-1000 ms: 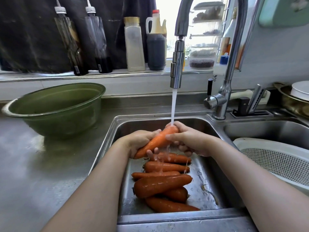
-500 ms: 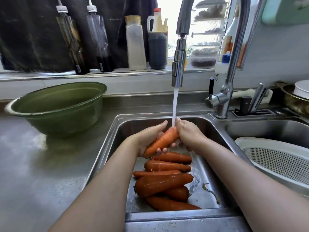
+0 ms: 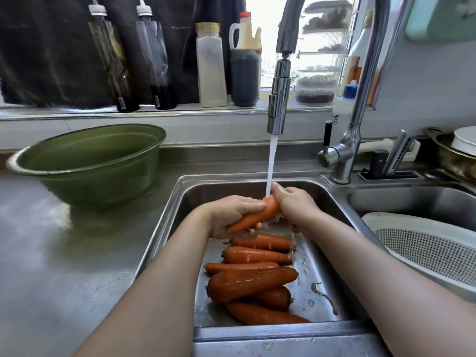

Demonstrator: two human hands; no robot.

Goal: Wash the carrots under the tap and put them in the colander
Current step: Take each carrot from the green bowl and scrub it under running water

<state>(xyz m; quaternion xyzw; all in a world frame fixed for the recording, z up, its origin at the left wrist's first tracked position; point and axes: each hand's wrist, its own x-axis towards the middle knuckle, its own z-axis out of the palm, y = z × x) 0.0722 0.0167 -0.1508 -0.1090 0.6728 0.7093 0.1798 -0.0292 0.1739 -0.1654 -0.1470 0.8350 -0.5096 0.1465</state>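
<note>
Early days, by the look of it: the white colander (image 3: 422,243) at the right edge of the frame shows nothing in the part I can see, and six carrots (image 3: 252,282) lie heaped on the sink (image 3: 164,228) floor in the lower centre. One carrot (image 3: 255,215) is under the tap (image 3: 278,99) stream in mid-frame, tilted up to the right. The left hand (image 3: 231,217) curls its grip round the lower, narrow end; the right hand (image 3: 293,202) closes over the thick upper end. Both forearms reach in from the bottom corners.
</note>
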